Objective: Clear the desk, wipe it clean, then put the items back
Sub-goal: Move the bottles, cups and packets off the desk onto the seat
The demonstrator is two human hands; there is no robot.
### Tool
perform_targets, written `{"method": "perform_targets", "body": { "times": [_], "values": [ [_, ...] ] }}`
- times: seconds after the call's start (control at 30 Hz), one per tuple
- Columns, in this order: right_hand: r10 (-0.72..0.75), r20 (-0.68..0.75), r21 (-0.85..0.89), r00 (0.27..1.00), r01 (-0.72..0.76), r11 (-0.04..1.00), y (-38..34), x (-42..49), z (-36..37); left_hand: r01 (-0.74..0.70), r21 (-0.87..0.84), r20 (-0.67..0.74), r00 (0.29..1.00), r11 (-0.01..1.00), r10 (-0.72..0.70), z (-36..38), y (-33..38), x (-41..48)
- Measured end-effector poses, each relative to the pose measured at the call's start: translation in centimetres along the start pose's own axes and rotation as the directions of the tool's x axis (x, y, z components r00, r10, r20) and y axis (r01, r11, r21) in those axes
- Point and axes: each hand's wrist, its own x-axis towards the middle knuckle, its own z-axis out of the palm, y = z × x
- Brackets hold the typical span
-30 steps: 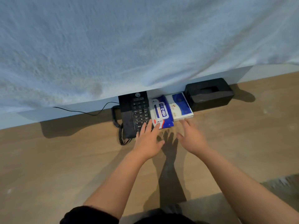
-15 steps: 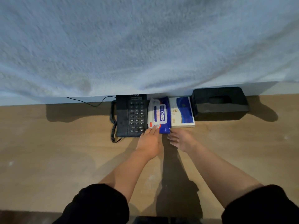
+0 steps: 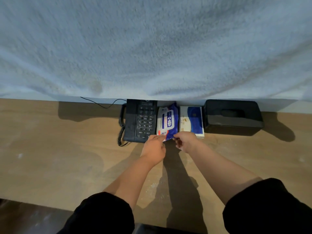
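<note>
A blue and white wipes pack (image 3: 167,121) lies at the back of the wooden desk (image 3: 59,157), between a black desk phone (image 3: 140,120) and a blue and white booklet (image 3: 191,120). My left hand (image 3: 154,146) pinches the pack's near left corner. My right hand (image 3: 185,142) pinches its near right corner, and that near edge is lifted a little. A black tissue box (image 3: 233,115) stands to the right of the booklet.
A pale textured wall (image 3: 152,48) rises right behind the row of items. The phone's coiled cord (image 3: 120,132) hangs at its left side and a thin cable (image 3: 101,103) runs left along the wall. Dust specks dot the desk surface.
Both hands moved forward from the desk in front of the items to the wipes pack and took hold of its near corners. The camera view shifted, tilting lower.
</note>
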Motion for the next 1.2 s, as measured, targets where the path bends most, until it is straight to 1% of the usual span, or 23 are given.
{"method": "perform_targets", "body": {
  "times": [0.03, 0.1, 0.13, 0.2, 0.23, 0.27, 0.33, 0.37, 0.43, 0.5, 0.57, 0.67, 0.77, 0.83, 0.9, 0.93, 1.1, 1.2],
  "values": [
    [-0.018, -0.011, -0.005, 1.0, 0.018, 1.0, -0.1, -0.2, -0.3, 0.032, -0.088, -0.029, 0.999, 0.996, -0.035, -0.1, 0.1, -0.1],
    [-0.065, -0.045, 0.004, 0.997, 0.066, 0.998, -0.2, -0.3, -1.0, 0.14, -0.283, -0.067, 0.984, 0.949, -0.165, -0.5, 0.2, -0.2],
    [-0.09, -0.052, 0.033, 0.995, 0.092, 0.995, -0.2, -0.3, -1.4, 0.204, -0.375, -0.062, 0.968, 0.904, -0.244, -0.6, 0.3, -0.2],
    [-0.132, -0.036, 0.106, 0.991, 0.135, 0.985, 0.0, -0.6, -2.4, 0.283, -0.513, -0.043, 0.935, 0.811, -0.353, -0.7, 0.4, 0.1],
    [-0.139, -0.018, 0.142, 0.99, 0.141, 0.98, 0.1, -0.9, -2.9, 0.316, -0.573, -0.004, 0.922, 0.757, -0.388, -0.6, 0.5, 0.2],
    [-0.148, 0.003, 0.182, 0.989, 0.145, 0.973, 0.3, -1.1, -3.5, 0.351, -0.619, 0.064, 0.914, 0.703, -0.4, -0.7, 0.9, 0.2],
    [-0.195, 0.051, 0.179, 0.979, 0.184, 0.967, 0.5, -1.7, -4.9, 0.379, -0.7, 0.157, 0.908, 0.605, -0.388, -0.8, 1.8, 0.2],
    [-0.227, 0.068, 0.148, 0.972, 0.215, 0.965, 0.6, -2.1, -5.6, 0.379, -0.752, 0.164, 0.9, 0.539, -0.404, -0.8, 2.3, 0.1],
    [-0.272, 0.101, 0.129, 0.957, 0.258, 0.957, 0.7, -2.7, -6.8, 0.375, -0.815, 0.148, 0.872, 0.442, -0.467, -1.0, 2.9, 0.0],
    [-0.292, 0.157, 0.127, 0.943, 0.274, 0.953, 1.0, -3.2, -7.7, 0.384, -0.848, 0.204, 0.872, 0.364, -0.445, -1.2, 3.4, -0.4],
    [-0.319, 0.214, 0.122, 0.923, 0.298, 0.947, 1.0, -3.9, -8.3, 0.431, -0.847, 0.284, 0.861, 0.31, -0.421, -1.1, 4.0, -0.6],
    [-0.36, 0.304, 0.214, 0.882, 0.305, 0.928, 1.1, -5.2, -8.6, 0.49, -0.838, 0.361, 0.827, 0.239, -0.43, -1.4, 5.0, -1.1],
    [-0.367, 0.379, 0.315, 0.85, 0.254, 0.914, 1.0, -6.4, -9.0, 0.464, -0.871, 0.368, 0.834, 0.163, -0.412, -1.6, 5.1, -1.4],
    [-0.37, 0.423, 0.327, 0.827, 0.241, 0.914, 0.7, -6.8, -9.4, 0.437, -0.896, 0.381, 0.85, 0.083, -0.364, -1.9, 5.0, -1.6],
    [-0.366, 0.462, 0.307, 0.808, 0.241, 0.921, 0.5, -7.0, -9.6, 0.421, -0.907, 0.4, 0.852, -0.012, -0.337, -2.2, 5.1, -1.7],
    [-0.359, 0.471, 0.292, 0.806, 0.241, 0.926, 0.5, -7.1, -9.6, 0.414, -0.909, 0.403, 0.853, -0.041, -0.332, -2.2, 5.1, -1.8],
    [-0.307, 0.488, 0.276, 0.817, 0.189, 0.942, 1.1, -7.3, -9.3, 0.365, -0.928, 0.366, 0.865, -0.07, -0.344, -2.2, 4.7, -2.3],
    [-0.249, 0.473, 0.169, 0.845, 0.19, 0.967, 1.6, -7.5, -8.7, 0.329, -0.943, 0.326, 0.873, -0.057, -0.362, -2.8, 3.8, -2.6]
  ]
}}
